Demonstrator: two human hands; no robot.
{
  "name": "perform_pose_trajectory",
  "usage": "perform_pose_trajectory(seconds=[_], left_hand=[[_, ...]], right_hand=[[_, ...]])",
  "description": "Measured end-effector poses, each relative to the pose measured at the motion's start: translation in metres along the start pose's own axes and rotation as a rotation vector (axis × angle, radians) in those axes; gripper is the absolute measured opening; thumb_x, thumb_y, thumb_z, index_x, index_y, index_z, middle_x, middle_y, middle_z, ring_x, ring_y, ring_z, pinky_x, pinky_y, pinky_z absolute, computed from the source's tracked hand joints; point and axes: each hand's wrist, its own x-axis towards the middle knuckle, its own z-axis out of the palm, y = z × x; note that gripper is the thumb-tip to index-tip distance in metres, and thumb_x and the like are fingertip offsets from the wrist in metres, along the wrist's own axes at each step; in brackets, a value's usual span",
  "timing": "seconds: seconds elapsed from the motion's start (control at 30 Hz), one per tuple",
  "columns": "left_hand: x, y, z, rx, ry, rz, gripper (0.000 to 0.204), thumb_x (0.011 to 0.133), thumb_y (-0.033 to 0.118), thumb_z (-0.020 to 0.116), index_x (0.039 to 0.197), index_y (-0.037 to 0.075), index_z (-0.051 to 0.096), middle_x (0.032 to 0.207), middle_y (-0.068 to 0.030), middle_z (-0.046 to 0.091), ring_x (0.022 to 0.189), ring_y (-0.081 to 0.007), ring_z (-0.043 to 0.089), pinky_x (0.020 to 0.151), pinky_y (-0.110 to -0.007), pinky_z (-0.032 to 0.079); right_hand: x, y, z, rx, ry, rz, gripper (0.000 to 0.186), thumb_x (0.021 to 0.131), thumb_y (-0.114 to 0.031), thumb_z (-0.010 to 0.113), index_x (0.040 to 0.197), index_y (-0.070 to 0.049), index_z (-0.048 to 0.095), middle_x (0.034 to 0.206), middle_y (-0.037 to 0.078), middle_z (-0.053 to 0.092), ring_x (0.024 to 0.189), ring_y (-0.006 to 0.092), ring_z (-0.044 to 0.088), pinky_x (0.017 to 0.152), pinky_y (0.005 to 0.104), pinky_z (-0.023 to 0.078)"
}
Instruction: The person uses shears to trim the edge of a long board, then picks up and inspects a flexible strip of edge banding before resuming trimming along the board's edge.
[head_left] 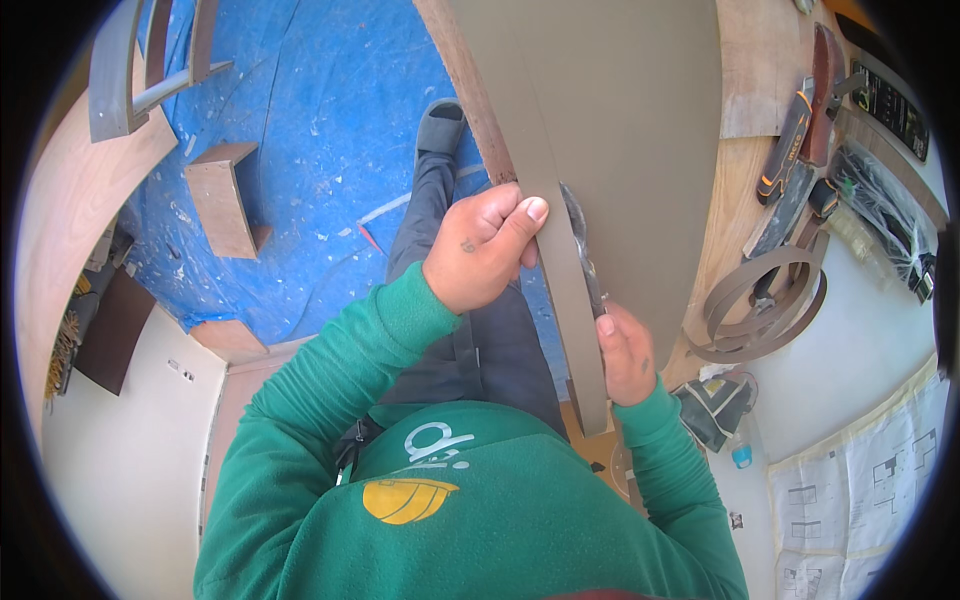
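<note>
A large grey-beige board (630,120) stands before me with a bare wooden edge along its upper left. A narrow grey strip (570,330) runs down that edge, beside a dark, glossy, uneven band (580,240) I cannot make out clearly. My left hand (485,240) is closed on the strip, thumb pressed on its face near the top of the dark band. Lower down, my right hand (625,355) is closed at the right side of the strip, by the dark band's lower end; what its fingers hold is partly hidden.
A blue sheet (310,90) covers the floor, bearing a wooden offcut (220,205) and grey curved pieces (115,80). To my right lie orange-and-black tools (785,140), coiled strips (765,300), a clear bag (880,210), a dark pouch (715,410) and printed drawings (840,480).
</note>
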Motion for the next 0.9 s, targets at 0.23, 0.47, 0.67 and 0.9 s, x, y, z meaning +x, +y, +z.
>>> perform_pose_trajectory(seconds=[0.23, 0.47, 0.67, 0.9], left_hand=[[-0.002, 0.002, 0.003, -0.041, 0.006, 0.014, 0.041, 0.109, 0.038, 0.050, 0.101, 0.002, 0.066, 0.070, -0.0020, 0.061, 0.056, -0.0076, 0.052, 0.052, -0.025, 0.043], [-0.002, 0.001, 0.003, -0.037, 0.002, 0.014, 0.040, 0.109, 0.038, 0.050, 0.102, 0.002, 0.066, 0.070, -0.0022, 0.061, 0.056, -0.0077, 0.052, 0.052, -0.025, 0.043], [-0.003, 0.002, 0.002, -0.027, 0.001, 0.004, 0.041, 0.109, 0.039, 0.049, 0.104, 0.002, 0.067, 0.071, -0.0024, 0.060, 0.058, -0.0076, 0.052, 0.053, -0.025, 0.043], [-0.005, 0.005, 0.003, -0.048, -0.020, 0.009, 0.042, 0.109, 0.040, 0.049, 0.106, 0.002, 0.067, 0.071, -0.0025, 0.060, 0.059, -0.0073, 0.052, 0.053, -0.025, 0.042]], right_hand=[[0.006, -0.003, -0.004, -0.023, -0.041, -0.002, 0.048, 0.108, -0.043, 0.046, 0.087, -0.001, 0.052, 0.072, 0.003, 0.044, 0.069, 0.0135, 0.039, 0.063, 0.0325, 0.037], [0.004, -0.005, -0.001, 0.010, 0.000, 0.008, 0.046, 0.107, -0.041, 0.048, 0.087, 0.000, 0.053, 0.073, 0.003, 0.045, 0.068, 0.0129, 0.040, 0.062, 0.0321, 0.037], [0.005, -0.003, -0.004, 0.009, -0.025, 0.007, 0.046, 0.107, -0.042, 0.048, 0.089, 0.000, 0.055, 0.074, 0.003, 0.047, 0.070, 0.0133, 0.041, 0.063, 0.0317, 0.038], [0.012, -0.014, 0.001, 0.005, -0.021, -0.009, 0.048, 0.108, -0.044, 0.046, 0.094, 0.001, 0.057, 0.075, 0.002, 0.047, 0.071, 0.0134, 0.042, 0.065, 0.0315, 0.038]])
